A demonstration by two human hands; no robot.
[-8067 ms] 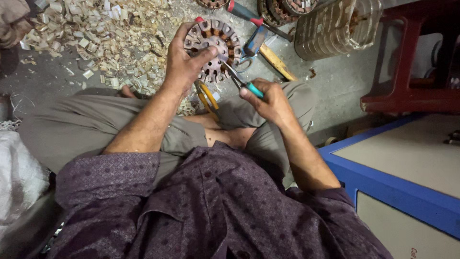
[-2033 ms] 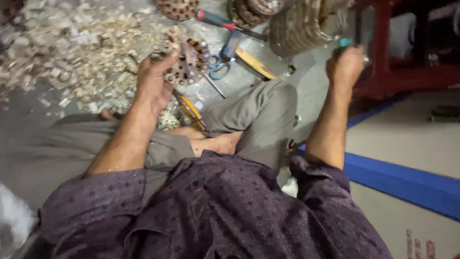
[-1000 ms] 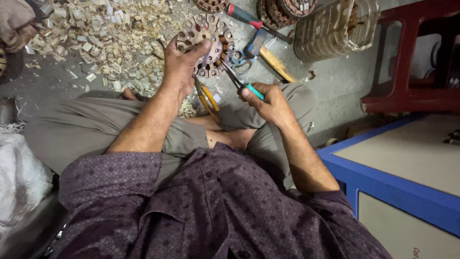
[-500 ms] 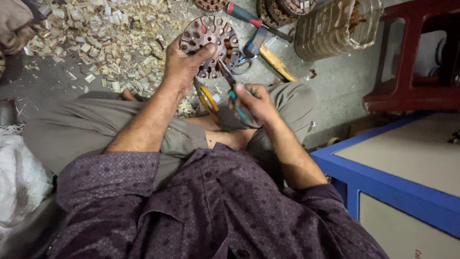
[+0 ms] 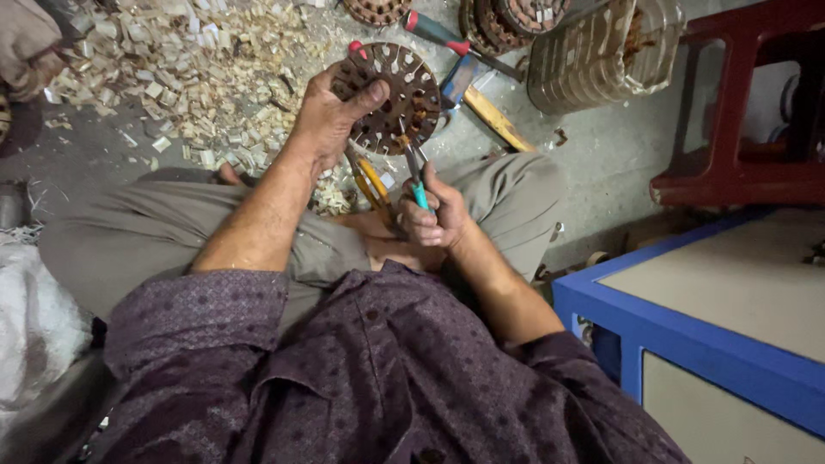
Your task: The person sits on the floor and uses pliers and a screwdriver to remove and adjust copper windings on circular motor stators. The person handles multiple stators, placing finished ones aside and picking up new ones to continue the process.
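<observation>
Seated cross-legged on a workshop floor, I hold a rusty round motor stator core (image 5: 391, 96) up at my 12 o'clock and work at its slots with a pair of teal-handled pliers (image 5: 415, 172). My left hand (image 5: 331, 116) is clamped on the core's left rim, thumb pressed across its face, fingers curled behind it. My right hand (image 5: 432, 215) is a tight fist around the plier handles just below the core, at about 1 o'clock from my lap; the tool's nose meets the lower edge of the ring, though I cannot tell whether it bites anything there.

Judging by the slots, which look open around most of the ring, the stripping seems well along; what remains inside the lower slots is too small to make out. A wide litter of pale insulation scraps (image 5: 185, 82) spreads across the floor at 10 o'clock. More stator cores (image 5: 507, 17) wait at 1 o'clock, beside a red-handled screwdriver (image 5: 451, 39) and a clear plastic jar (image 5: 601, 56). A yellow-handled tool (image 5: 371, 182) lies on my leg just left of the pliers. A red stool (image 5: 743, 163) stands at 2 o'clock, a blue-edged cabinet (image 5: 687, 335) at 4 o'clock.
</observation>
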